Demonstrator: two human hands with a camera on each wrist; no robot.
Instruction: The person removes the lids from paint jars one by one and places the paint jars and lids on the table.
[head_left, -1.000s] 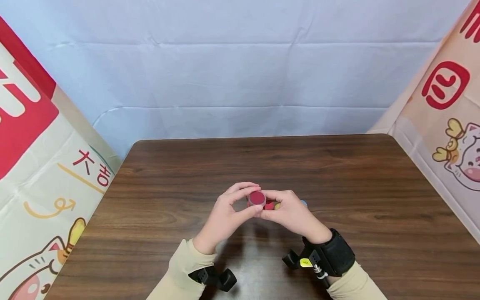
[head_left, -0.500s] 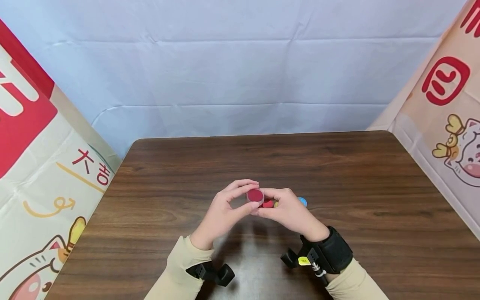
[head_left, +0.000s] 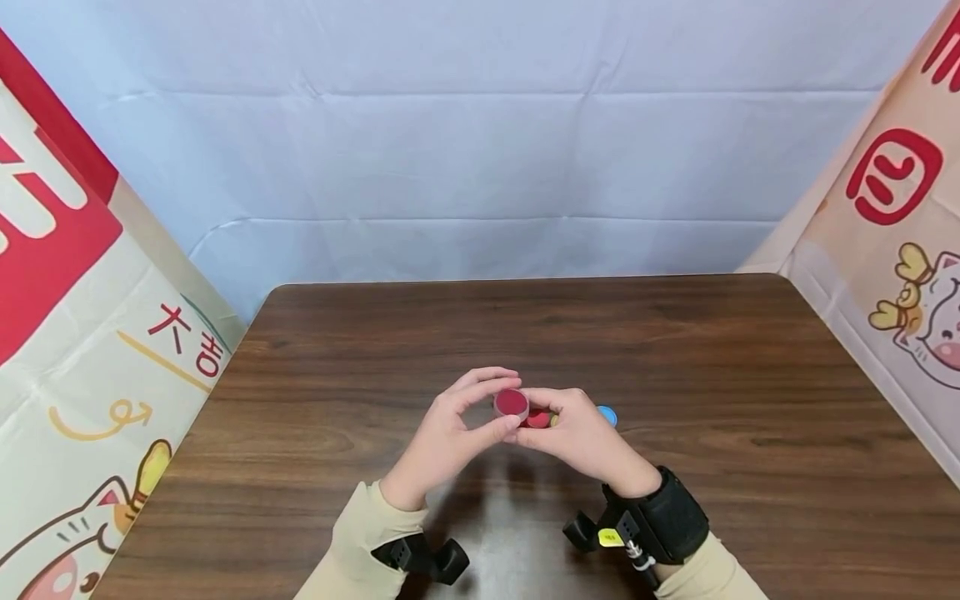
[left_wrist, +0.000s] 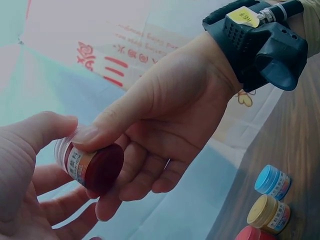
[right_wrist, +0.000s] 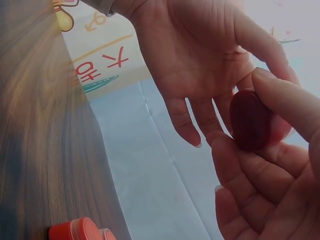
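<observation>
A small paint jar with dark red paint (head_left: 512,403) is held up between both hands over the table. My left hand (head_left: 446,437) pinches it between thumb and fingers, at the clear ribbed end in the left wrist view. From the other side, my right hand (head_left: 588,435) grips the labelled body (left_wrist: 80,165) with thumb and fingertips. The dark red end (right_wrist: 251,120) shows in the right wrist view. Just beyond the right hand stand a red jar (head_left: 537,418), a yellow jar (left_wrist: 268,213) and a blue jar (left_wrist: 272,181); the hand partly hides them in the head view.
The brown wood table (head_left: 337,350) spreads around the hands. A pale blue cloth (head_left: 450,167) hangs behind it, and printed banners flank it at left (head_left: 82,400) and right (head_left: 870,275). Each wrist wears a black camera mount (head_left: 656,517).
Both hands keep their hold on the dark red jar, almost in place. More of the blue jar shows past the right hand. The head view has shifted slightly.
</observation>
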